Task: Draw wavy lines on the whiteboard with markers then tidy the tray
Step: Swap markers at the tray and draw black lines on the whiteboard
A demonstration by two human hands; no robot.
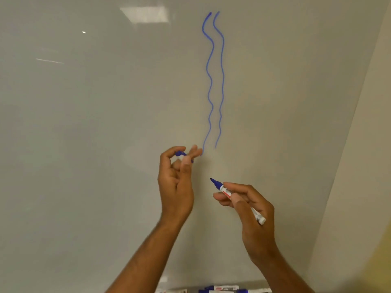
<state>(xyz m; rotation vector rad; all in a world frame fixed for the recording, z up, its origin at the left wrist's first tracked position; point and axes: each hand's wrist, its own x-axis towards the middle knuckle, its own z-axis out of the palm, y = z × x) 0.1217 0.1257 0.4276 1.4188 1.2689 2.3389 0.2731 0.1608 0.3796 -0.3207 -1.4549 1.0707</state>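
Your forearms rise from the bottom edge of the view, and between them lie several spare markers [224, 288], capped in blue as far as you can tell, resting where the tray should be, though the tray itself hardly shows. Your right hand [251, 210] pinches the blue marker [224, 189] between thumb and fingertips near its front, the other fingers curled loosely under the barrel. The bare tip points up and to the left, off the surface and below the drawn strokes. Your left hand [175, 187] is raised just beside it, with the blue cap [180, 154] nipped between thumb and curled forefinger and the remaining fingers fanned out toward the board. Above both hands, two blue wavy lines [211, 83] run side by side down the whiteboard [105, 123], close together but not touching, and end just above your left fingertips. A ceiling light reflection [145, 14] sits high on the glossy surface, and a plain wall [359, 187] borders the board on the right. Judging by this, the drawing in blue looks well under way or finished. With cap and open marker so near each other, recapping seems the likely step in hand. Any lines in other colours, and all of the tray tidying, appear left to do.
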